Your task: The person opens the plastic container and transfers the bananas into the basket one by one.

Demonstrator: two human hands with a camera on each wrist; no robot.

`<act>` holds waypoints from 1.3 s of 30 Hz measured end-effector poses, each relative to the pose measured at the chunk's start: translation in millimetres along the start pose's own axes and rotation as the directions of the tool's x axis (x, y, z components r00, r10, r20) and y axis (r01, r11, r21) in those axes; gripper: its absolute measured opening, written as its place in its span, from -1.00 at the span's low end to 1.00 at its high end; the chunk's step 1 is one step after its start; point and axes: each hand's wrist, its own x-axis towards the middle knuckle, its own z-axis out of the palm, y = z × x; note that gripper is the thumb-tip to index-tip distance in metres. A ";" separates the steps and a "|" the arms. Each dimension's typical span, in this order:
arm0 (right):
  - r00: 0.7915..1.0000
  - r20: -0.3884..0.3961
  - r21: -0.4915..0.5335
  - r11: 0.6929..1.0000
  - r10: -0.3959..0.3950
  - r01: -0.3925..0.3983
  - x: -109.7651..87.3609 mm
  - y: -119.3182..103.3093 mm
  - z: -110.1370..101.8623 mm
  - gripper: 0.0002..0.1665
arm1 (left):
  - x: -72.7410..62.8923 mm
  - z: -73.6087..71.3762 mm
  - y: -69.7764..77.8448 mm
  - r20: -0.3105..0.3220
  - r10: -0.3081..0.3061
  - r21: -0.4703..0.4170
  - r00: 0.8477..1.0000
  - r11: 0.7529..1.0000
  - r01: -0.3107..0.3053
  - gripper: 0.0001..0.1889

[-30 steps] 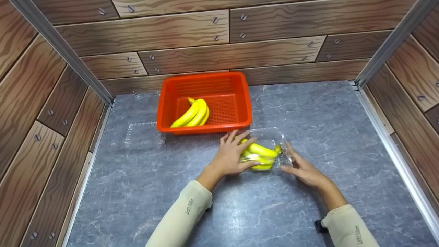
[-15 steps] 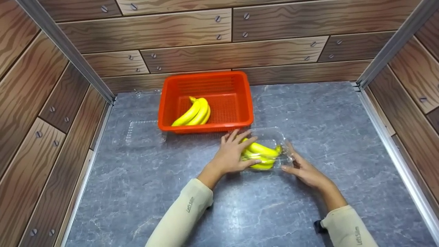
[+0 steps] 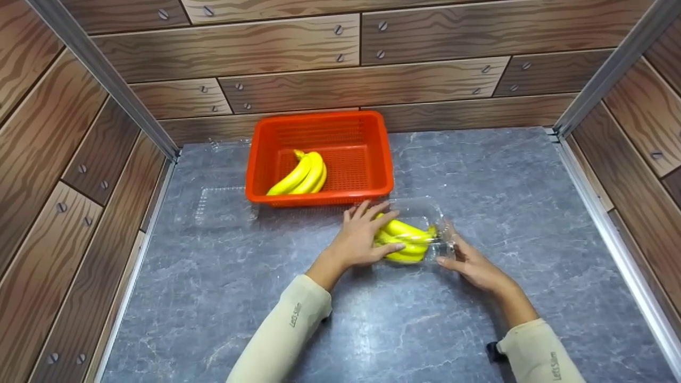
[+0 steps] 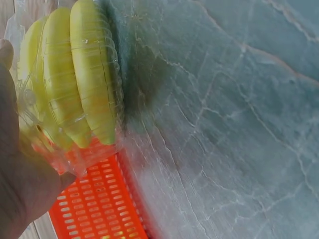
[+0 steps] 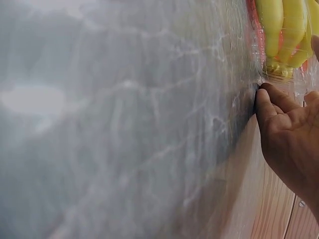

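Observation:
A clear plastic clamshell box (image 3: 417, 205) stands on the table in front of the basket, with a bunch of yellow bananas (image 3: 407, 234) inside it. My left hand (image 3: 355, 238) grips the box's left end, its fingers spread over the top and its thumb along the near side. At the opposite end, by the stems, my right hand (image 3: 472, 264) holds the box between thumb and fingers. The left wrist view has the bananas (image 4: 62, 79) side by side behind the crinkled plastic. The right hand's fingertips (image 5: 266, 94) lie low at the box's edge in the right wrist view.
A red plastic basket (image 3: 324, 199) stands by the back wall, holding another bunch of bananas (image 3: 304, 175). Left of it lies a clear plastic piece (image 3: 226, 205), with more clear plastic (image 3: 230, 143) farther back. Wood-patterned walls (image 3: 287, 50) enclose the grey marbled table (image 3: 213, 298).
The left thumb has shifted slightly on the box, and the shine on the plastic over the bananas has changed. Both hands stay at the same ends of the box.

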 end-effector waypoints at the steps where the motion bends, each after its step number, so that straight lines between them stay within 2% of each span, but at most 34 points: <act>1: 1.000 0.001 0.001 1.000 0.003 -0.003 0.0 0.4 0.1 0.15 | 0.1 -0.1 -0.2 0.003 0.000 -0.003 1.000 1.000 0.000 -0.17; 12: 1.000 -0.012 -0.041 0.999 0.018 -0.018 0.9 0.1 0.1 0.16 | 2.4 -2.8 -1.3 0.010 -0.043 -0.076 0.999 0.996 0.044 -0.17; 19: 1.000 -0.002 -0.031 0.999 -0.020 0.020 2.5 -2.3 -1.3 0.17 | 4.7 -8.3 0.3 0.030 -0.066 -0.126 0.997 0.990 0.069 -0.24; 28: 1.000 -0.004 -0.045 0.999 0.013 -0.014 -0.1 -2.4 -1.5 0.17 | 5.1 -7.6 0.9 0.044 -0.070 -0.123 0.997 0.990 0.075 -0.21; 39: 1.000 -0.008 -0.027 1.000 0.004 -0.004 0.5 -0.1 -1.4 0.15 | 5.7 -8.6 0.0 0.055 -0.069 -0.114 0.996 0.991 0.075 -0.18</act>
